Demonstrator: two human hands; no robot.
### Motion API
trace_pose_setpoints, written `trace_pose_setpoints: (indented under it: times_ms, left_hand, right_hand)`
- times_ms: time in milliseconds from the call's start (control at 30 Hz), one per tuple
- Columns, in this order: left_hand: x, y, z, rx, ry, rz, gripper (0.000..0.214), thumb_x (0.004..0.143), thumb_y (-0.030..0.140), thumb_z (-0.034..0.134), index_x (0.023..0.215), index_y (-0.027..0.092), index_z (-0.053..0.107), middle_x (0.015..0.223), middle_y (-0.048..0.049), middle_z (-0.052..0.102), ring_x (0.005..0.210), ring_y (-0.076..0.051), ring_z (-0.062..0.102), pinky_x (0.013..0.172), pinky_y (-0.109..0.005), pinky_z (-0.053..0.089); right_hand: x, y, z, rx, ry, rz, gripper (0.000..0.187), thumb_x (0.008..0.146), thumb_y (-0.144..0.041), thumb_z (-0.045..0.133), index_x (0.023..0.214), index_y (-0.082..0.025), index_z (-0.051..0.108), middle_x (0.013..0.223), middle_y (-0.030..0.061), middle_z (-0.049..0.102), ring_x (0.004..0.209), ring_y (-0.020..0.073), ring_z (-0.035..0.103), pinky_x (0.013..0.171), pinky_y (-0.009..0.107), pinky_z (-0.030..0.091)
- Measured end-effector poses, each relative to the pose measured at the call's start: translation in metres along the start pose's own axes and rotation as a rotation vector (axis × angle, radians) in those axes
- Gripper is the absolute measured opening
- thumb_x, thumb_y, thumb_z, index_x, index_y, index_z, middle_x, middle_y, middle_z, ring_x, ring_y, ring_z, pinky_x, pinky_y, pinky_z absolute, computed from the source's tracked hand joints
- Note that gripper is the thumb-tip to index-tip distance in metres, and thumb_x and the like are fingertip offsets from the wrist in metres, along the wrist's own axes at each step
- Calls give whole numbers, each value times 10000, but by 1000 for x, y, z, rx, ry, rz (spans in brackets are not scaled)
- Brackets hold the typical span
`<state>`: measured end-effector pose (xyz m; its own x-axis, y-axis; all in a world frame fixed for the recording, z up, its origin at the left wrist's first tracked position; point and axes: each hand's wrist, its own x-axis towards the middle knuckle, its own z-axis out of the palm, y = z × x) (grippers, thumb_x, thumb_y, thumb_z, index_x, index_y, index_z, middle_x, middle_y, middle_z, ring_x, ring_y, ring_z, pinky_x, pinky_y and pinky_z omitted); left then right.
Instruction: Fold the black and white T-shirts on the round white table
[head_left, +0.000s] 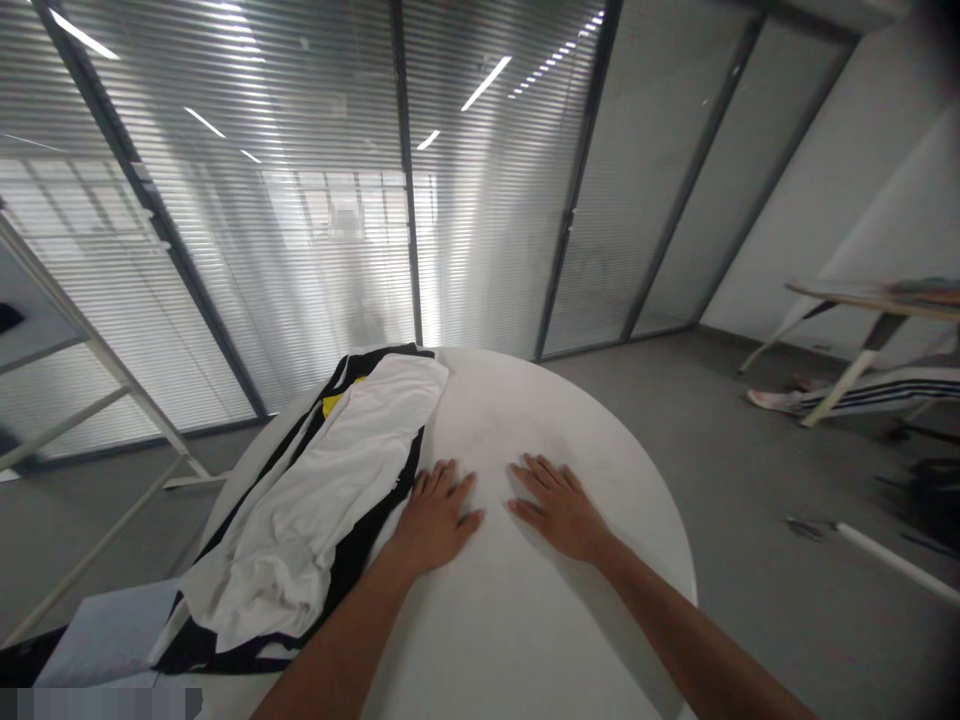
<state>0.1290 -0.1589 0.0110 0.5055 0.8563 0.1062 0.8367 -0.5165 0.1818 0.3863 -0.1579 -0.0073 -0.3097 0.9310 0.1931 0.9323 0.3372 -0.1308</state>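
My left hand [435,520] lies palm down on the round white table [540,640], fingers spread, holding nothing. Its fingertips are beside the edge of a pile of clothing; whether they touch it I cannot tell. To the right, my right hand [562,508] also rests flat on the tabletop with its fingers apart. On the table's left side a white garment [337,480] lies lengthwise, smooth at the far end and bunched at the near end. Under it spreads a black garment [367,530] with white parts, and a small yellow patch [341,398] shows along the left edge.
Glass partitions with blinds [487,220] stand behind the table. A pale metal frame [142,400] is at the left, above light sheets [112,630]. At the right are another table [877,297], a person's striped trouser leg [877,395] and a white pole [900,560].
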Motion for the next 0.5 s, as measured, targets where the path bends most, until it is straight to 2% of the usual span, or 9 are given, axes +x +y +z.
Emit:
trace_pose_setpoints:
  times_ms: [500]
  left_hand:
    - [-1,0,0,-7,15,7,635,955,604,251,1494,276,327,1589,-101,245,1470,-293,174,1169,-520,163]
  right_hand:
    - [0,4,7,-20,34,-16,621,938,-619,341,1490,-333,349,1555,56,315,1431,297,274,1125,550,238]
